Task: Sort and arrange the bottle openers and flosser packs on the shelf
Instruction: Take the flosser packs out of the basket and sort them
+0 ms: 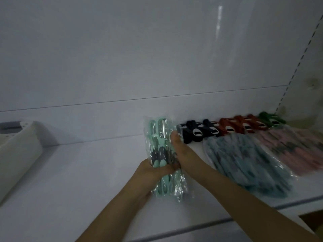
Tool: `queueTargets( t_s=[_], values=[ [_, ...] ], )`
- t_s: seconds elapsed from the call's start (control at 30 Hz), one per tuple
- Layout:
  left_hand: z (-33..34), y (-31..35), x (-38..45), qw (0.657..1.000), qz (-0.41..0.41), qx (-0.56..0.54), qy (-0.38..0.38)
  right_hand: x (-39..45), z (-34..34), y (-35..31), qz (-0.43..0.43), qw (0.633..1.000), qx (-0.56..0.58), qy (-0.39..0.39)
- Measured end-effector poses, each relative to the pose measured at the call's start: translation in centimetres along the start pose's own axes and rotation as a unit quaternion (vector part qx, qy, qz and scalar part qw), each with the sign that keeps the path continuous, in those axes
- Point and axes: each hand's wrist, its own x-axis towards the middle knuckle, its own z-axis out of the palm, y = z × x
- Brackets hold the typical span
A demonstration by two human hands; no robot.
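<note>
Bottle openers (225, 127) line the back wall (122, 58) of the white shelf (78, 172), black ones on the left, red in the middle, green at the far right, lying close together and overlapping. In front of them, blue flosser packs (244, 163) fan out toward the front edge (192, 227), with pink flosser packs (297, 147) just beside them on the right; both look blurred. Near the middle, a bundle of mint-green packs (160, 147) in clear wrap stands roughly upright, its top close to the leftmost black opener. The left hand (150, 169) grips the bundle's lower half with fingers curled round it, and the right hand (181, 152) holds its right side, thumb lying up along the wrap. Far left, a white container (19, 152) sits tilted, well apart from the bundle, with bare shelf between them. A slotted upright (297, 67) marks the right end.
</note>
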Motion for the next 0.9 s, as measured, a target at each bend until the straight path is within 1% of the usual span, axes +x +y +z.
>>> queueTargets(
  t_s=[0.07, 0.1, 0.13, 0.17, 0.23, 0.27, 0.33, 0.4, 0.43, 0.5, 0.53, 0.57, 0.67, 0.7, 0.77, 0.83, 0.87, 0.9],
  values=[
    [0.5, 0.3, -0.4, 1.0, -0.031, 0.0, -0.003, -0.6, -1.1, -0.1, 0.019, 0.997, -0.071, 0.012],
    [0.7, 0.4, -0.6, 0.999, -0.049, -0.001, -0.004, -0.8, -1.6, 0.1, 0.036, 0.995, -0.089, 0.002],
    [0.9, 0.5, -0.7, 0.998, -0.065, 0.001, -0.003, -1.0, -2.3, 0.3, 0.055, 0.995, -0.076, -0.021],
    [1.0, 0.5, -0.8, 0.997, -0.074, 0.009, 0.002, -1.3, -2.8, 0.7, 0.071, 0.996, -0.039, -0.045],
    [1.4, 0.5, -0.8, 0.995, -0.084, 0.043, 0.026, -1.8, -3.8, 1.1, 0.088, 0.989, 0.08, -0.091],
    [1.7, 0.6, -1.0, 0.994, -0.085, 0.062, 0.041, -1.6, -4.2, 1.6, 0.091, 0.984, 0.119, -0.097],
    [2.3, 0.6, -1.2, 0.989, -0.081, 0.096, 0.076, -1.3, -4.6, 2.2, 0.091, 0.984, 0.139, -0.063],
    [3.1, 0.7, -1.4, 0.982, -0.071, 0.147, 0.1, -0.9, -4.8, 2.7, 0.098, 0.986, 0.128, -0.035],
    [3.5, 0.6, -1.3, 0.974, -0.078, 0.183, 0.105, -0.9, -4.8, 2.9, 0.102, 0.988, 0.105, -0.038],
    [4.3, 0.3, -1.3, 0.951, -0.12, 0.257, 0.123, -1.3, -5.0, 3.4, 0.126, 0.99, 0.033, -0.061],
    [4.6, 0.3, -1.4, 0.939, -0.135, 0.283, 0.143, -1.4, -5.0, 3.7, 0.126, 0.99, 0.011, -0.067],
    [4.8, 0.2, -1.6, 0.933, -0.131, 0.295, 0.16, -1.5, -5.0, 4.2, 0.113, 0.991, 0.003, -0.07],
    [5.0, -0.1, -2.8, 0.93, -0.056, 0.312, 0.186, -1.9, -5.1, 4.8, 0.063, 0.994, -0.001, -0.091],
    [4.7, -0.8, -3.0, 0.925, -0.034, 0.33, 0.186, -2.0, -4.8, 5.4, 0.048, 0.994, -0.028, -0.092],
    [3.9, -2.3, -3.4, 0.912, 0.016, 0.359, 0.196, -1.7, -3.9, 6.7, -0.003, 0.989, -0.126, -0.071],
    [3.5, -3.9, -4.0, 0.901, 0.04, 0.378, 0.209, -2.0, -2.8, 7.2, -0.053, 0.966, -0.251, -0.033],
    [3.5, -4.5, -4.3, 0.897, 0.057, 0.381, 0.218, -2.2, -2.4, 7.1, -0.074, 0.957, -0.282, -0.012],
    [3.6, -4.9, -4.6, 0.891, 0.077, 0.384, 0.23, -2.4, -2.0, 7.0, -0.084, 0.955, -0.284, -0.006]
  ],
)
